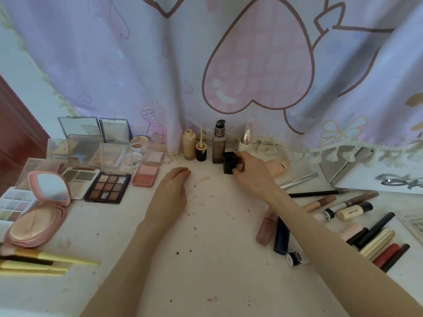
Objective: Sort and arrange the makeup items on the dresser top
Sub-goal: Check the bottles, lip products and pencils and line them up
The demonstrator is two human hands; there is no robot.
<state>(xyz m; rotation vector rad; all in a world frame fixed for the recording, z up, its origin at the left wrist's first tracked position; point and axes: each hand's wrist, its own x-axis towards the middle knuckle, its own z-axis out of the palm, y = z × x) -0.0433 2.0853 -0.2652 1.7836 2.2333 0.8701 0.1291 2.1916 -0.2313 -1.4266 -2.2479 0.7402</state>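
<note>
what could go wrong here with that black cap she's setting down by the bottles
1. The right hand grips the black cap right beside the pump bottle; a nudge could topple it into the small jar and beige bottle.
2. The jar's wand stands loose in its open mouth, so a knock may spill it.
3. The right forearm hangs over the tubes; pulling back could sweep them along the dresser.

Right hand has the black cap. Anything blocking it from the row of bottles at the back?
Nothing visible. The right hand pinches the black cap right beside the pump bottle; the dresser top between them is bare.
</note>
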